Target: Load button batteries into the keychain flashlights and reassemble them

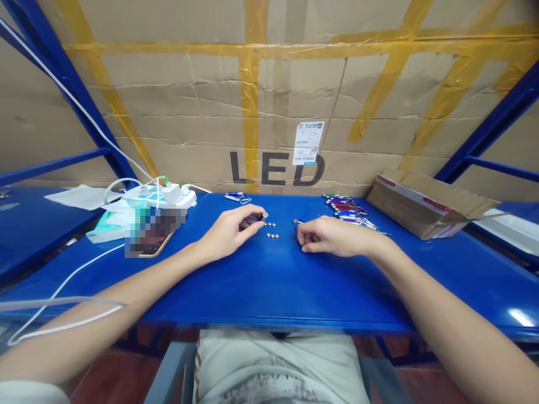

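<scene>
My left hand [229, 231] rests on the blue table [269, 280], thumb and forefinger pinched on a small silver button cell [265, 215]. Several more button cells [272, 230] lie in a loose cluster between my hands. My right hand [326, 235] lies curled on the table to their right, and a bit of blue keychain flashlight [297, 221] shows at its fingertips; whether it grips that, I cannot make out. A pile of small coloured keychain flashlights [347, 210] lies behind the right hand. One more keychain flashlight [236, 197] lies at the back centre.
An open cardboard box [429, 207] sits at the back right. At back left are a white power strip [162, 195] with cables, a phone [154, 233] and a teal packet [107, 229]. A taped cardboard wall [269, 112] marked LED stands behind the table.
</scene>
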A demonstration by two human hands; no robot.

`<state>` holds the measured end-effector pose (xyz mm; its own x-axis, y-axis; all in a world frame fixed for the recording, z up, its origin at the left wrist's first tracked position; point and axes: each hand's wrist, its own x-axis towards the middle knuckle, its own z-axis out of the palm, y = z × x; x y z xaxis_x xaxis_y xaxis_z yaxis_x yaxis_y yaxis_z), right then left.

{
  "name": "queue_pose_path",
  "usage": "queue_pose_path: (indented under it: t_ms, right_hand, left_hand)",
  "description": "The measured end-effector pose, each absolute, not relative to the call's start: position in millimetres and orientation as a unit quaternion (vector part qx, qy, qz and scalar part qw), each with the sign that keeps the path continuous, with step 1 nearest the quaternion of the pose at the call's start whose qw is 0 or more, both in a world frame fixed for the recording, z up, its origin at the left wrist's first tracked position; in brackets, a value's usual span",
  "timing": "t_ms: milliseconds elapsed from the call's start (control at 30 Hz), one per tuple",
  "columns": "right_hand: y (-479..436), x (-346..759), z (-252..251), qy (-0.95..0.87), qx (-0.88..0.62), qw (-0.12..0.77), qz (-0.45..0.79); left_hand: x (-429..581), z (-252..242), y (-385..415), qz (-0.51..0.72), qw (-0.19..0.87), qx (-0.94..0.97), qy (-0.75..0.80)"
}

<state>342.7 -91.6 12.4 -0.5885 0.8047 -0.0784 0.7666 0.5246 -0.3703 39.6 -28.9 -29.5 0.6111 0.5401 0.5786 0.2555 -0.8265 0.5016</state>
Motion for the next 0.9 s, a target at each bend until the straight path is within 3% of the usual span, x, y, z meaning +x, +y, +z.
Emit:
queue_pose_path:
  t_ms: [300, 600, 900]
  right_hand:
    - [-90, 342, 10, -0.873, -0.438, 0.098, 0.191]
    - [-88, 319, -5, -0.815, -0.415, 0.37, 0.162]
    - [-94, 299, -16, -0.816, -0.384, 0.404, 0.153]
  left_hand:
    - [39, -26, -29, 0.365, 0.141, 0.895, 0.215]
    - [39, -24, -32, 0.335, 0.156, 0.903, 0.218]
    - [40, -25, -35, 0.337, 0.159, 0.905, 0.206]
